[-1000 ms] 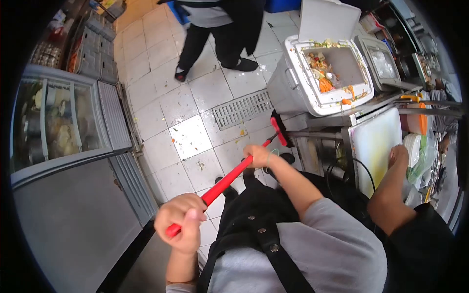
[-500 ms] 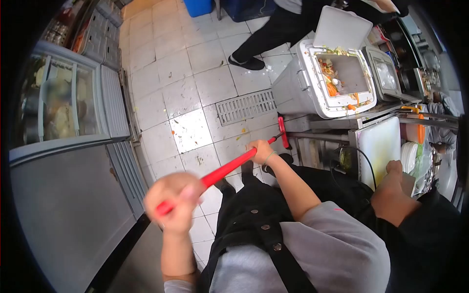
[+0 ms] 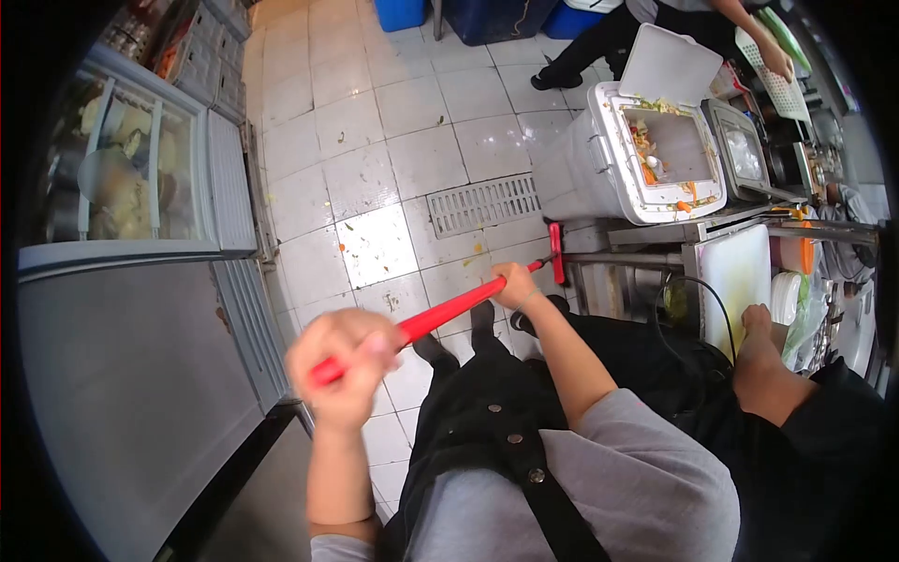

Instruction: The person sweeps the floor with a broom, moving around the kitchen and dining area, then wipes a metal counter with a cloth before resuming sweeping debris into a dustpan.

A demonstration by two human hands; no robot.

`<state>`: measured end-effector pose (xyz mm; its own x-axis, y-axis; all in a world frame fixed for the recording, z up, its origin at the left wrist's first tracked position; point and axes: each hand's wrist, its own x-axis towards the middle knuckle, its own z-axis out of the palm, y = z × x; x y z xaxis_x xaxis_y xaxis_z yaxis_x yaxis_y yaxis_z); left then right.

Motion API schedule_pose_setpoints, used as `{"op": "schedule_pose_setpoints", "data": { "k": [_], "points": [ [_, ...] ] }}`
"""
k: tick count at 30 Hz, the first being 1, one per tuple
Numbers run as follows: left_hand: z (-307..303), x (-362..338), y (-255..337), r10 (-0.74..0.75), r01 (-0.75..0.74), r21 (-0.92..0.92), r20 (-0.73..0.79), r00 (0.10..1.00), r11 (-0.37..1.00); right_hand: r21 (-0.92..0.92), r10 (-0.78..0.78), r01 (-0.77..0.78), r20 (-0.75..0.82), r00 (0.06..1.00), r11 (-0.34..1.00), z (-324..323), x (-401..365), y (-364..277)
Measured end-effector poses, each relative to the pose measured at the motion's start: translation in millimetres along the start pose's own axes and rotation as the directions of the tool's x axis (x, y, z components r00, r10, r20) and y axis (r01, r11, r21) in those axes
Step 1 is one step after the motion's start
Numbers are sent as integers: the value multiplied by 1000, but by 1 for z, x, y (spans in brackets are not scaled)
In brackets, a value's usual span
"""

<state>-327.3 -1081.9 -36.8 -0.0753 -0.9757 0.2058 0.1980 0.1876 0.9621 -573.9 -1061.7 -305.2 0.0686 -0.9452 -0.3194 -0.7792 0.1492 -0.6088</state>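
Broom (image 3: 449, 311), long-handled, mid-scene, slanting from near left to farther right. Handle: bright red, smooth, thick round tube, blunt end at near left poking out of the fist. Past the second grip, a bit more red, then a short, thin dark section joining the head. Broom head (image 3: 558, 255): narrow red block, set crosswise to the handle, low by the floor, just beside the metal table (image 3: 646, 258) on the right. Bristles hard to make out; can't tell if they touch the tiles.

Left hand (image 3: 342, 363): clamped round the near end of the handle, blurred. Right hand (image 3: 514, 285): fingers wrapped round the handle farther down, toward the head; thin band on the wrist. Hands apart from each other, both on the broom.

Floor (image 3: 365, 183): white tiles, small bits of scrap scattered left of the head. Slotted drain grate (image 3: 482, 206) set in the floor, far side, left of the head. Beyond the head, far right: white bin (image 3: 613, 178), lid up, orange and green food scraps (image 3: 646, 155) inside. Near right: another person's hand (image 3: 755, 321) at a white board (image 3: 735, 267).
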Motion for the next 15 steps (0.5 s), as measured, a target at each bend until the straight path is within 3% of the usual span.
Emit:
{"op": "schedule_pose_setpoints", "data": {
  "k": [2, 4, 6, 9, 10, 12, 13, 14, 15],
  "points": [
    [4, -6, -31, -116, 122, -138, 53, 992, 983, 6, 1, -1, -6, 1000, 1000, 27, 14, 19],
    [-7, -6, -35, -143, 138, -140, -24, 989, 981, 28, 5, -6, 14, 1000, 1000, 33, 16, 12],
    [-14, -10, -20, -31, 35, -129, 33, 999, 991, 72, 14, -17, 45, 999, 997, 35, 20, 0],
    [-10, -21, 17, 92, -80, -83, 158, 983, 993, 88, -167, 169, -29, 985, 982, 23, -9, -2],
    [-7, -22, 24, 142, -131, -65, 200, 969, 989, 68, -133, 136, -46, 990, 988, 19, -15, -2],
    [-9, -28, 7, 41, -30, -126, 87, 995, 992, 36, -78, 82, -84, 993, 996, 16, -25, -5],
    [-12, -32, -9, -42, 44, -128, 14, 999, 991, 41, 50, -48, -44, 998, 998, 26, -20, 0],
    [-14, -34, -20, -128, 119, -136, -58, 990, 984, 41, 18, -17, -25, 1000, 999, 40, -18, 4],
    [-21, -38, -22, -87, 81, -92, -65, 994, 992, 39, -16, 17, -10, 1000, 999, 55, -12, 4]
  ]
}}
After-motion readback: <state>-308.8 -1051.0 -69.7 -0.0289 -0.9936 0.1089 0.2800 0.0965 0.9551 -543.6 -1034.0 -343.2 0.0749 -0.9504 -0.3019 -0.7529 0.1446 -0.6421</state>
